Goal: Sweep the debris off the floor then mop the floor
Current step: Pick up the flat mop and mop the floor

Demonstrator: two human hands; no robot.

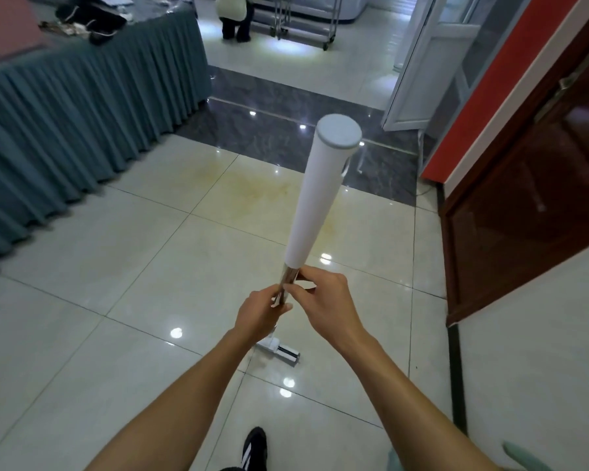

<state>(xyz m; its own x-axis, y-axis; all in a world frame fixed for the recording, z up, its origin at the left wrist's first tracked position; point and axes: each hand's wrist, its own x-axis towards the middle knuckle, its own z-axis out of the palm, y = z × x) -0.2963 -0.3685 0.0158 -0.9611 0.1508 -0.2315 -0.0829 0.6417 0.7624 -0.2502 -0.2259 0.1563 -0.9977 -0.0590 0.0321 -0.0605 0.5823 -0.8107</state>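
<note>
Both hands are on the flat mop: the left hand (pixel 259 317) is curled round its metal shaft (pixel 284 288) and the right hand (pixel 323 297) pinches the shaft just below the white handle grip (pixel 320 195), while the mop head (pixel 279 350) rests on the tiled floor (pixel 116 266) near the person's shoe (pixel 254 447). No loose debris shows on the tiles, so sweeping looks done and mopping is the step in hand. A yellowish stain (pixel 252 185) ahead is left to mop.
</note>
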